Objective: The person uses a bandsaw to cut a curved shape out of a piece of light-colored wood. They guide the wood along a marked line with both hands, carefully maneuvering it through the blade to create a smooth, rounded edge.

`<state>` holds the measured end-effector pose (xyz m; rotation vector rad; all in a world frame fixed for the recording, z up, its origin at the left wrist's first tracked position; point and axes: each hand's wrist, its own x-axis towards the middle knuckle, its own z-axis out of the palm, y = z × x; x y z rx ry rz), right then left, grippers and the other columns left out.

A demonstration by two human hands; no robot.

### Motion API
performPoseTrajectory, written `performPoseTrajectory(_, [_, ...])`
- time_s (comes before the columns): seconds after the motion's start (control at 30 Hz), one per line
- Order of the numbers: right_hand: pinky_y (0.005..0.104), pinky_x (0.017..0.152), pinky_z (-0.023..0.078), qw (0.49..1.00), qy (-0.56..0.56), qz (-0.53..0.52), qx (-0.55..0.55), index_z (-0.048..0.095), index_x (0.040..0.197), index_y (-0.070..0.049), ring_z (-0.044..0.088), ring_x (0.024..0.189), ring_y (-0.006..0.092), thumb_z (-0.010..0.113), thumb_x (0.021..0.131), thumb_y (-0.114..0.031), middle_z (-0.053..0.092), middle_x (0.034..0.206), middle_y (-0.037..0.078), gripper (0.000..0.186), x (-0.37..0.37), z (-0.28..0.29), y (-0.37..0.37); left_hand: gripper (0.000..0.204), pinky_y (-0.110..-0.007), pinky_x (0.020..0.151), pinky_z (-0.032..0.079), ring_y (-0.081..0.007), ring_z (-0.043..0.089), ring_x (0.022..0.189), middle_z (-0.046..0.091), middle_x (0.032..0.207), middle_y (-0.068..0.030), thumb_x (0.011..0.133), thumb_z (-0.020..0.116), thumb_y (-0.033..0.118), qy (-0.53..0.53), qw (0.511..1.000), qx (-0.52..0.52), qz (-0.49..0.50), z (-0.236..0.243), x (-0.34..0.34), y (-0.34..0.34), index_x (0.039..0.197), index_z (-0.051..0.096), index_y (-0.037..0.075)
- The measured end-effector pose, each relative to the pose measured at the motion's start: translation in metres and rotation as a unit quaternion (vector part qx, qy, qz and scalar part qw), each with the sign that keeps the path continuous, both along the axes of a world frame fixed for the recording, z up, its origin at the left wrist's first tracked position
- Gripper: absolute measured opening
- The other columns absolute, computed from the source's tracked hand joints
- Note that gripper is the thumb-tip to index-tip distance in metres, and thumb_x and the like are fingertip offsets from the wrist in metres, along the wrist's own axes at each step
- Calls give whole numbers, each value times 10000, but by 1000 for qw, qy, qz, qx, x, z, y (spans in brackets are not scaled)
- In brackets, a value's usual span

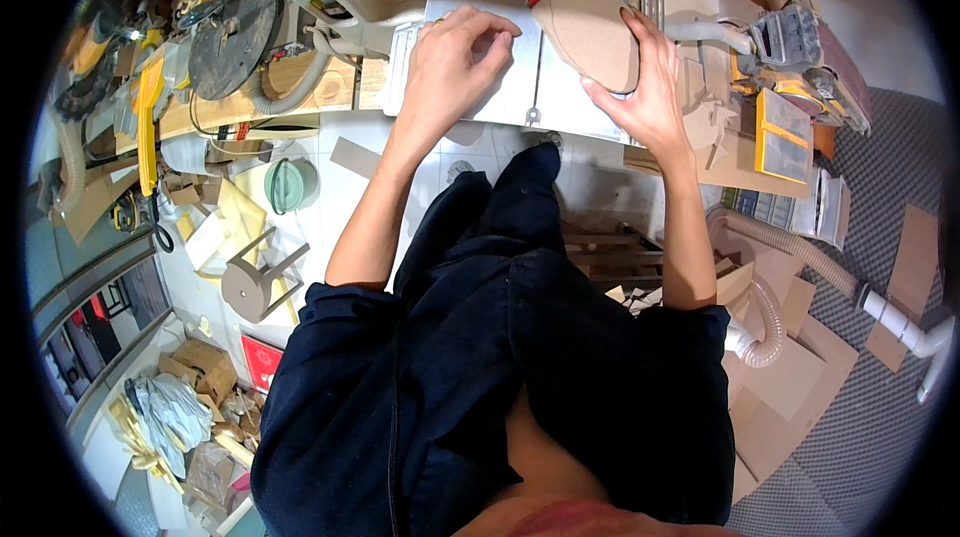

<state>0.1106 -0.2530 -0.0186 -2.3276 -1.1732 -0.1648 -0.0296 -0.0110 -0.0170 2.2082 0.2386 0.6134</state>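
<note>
— What have the hands got?

— I see my right hand spread flat, fingers apart, on the oval fibreboard piece at one o'clock; it lies on the grey metal machine table. My left hand rests loosely curled on that table, holding nothing.

— How will it handle?

— Stiff, light, dusty-smooth, I judge; best pressed from above, near its edges. A cluttered workshop; offcuts and a ribbed dust hose at four o'clock.
</note>
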Motion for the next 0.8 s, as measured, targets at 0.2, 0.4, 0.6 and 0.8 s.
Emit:
performPoseTrajectory(0.2, [558,1220,314,1000,4,2,3,387,1595,-59,418,1452,440,883,767,-444,457,1580,260,1039,0,1,1,163,-373,793,531,-226,711,767,710,892,-78,947,701,185,2,1000,0,2,1,0,-1,984,808,67])
performPoseTrajectory(0.4, [562,1217,312,1000,-3,1,-1,388,1595,-60,419,1453,435,879,768,-464,465,1569,265,1043,1,1,1,164,-370,823,511,-214,707,775,708,899,-69,950,702,193,5,1000,2,1,-1,0,0,998,810,78])
performPoseTrajectory(0.6, [560,1218,311,1000,-4,2,0,383,1600,-61,417,1455,433,876,773,-465,467,1566,265,1043,2,0,1,165,-370,799,529,-221,711,772,711,898,-76,954,700,187,-1,1000,3,-1,-2,0,0,997,811,72])
performPoseTrajectory(0.8, [561,1220,315,1000,11,-1,0,375,1605,-59,404,1464,429,875,777,-457,461,1566,264,1047,1,2,3,173,-372,772,549,-233,716,768,714,898,-92,955,701,190,2,1000,3,-1,-1,0,1,996,812,64])
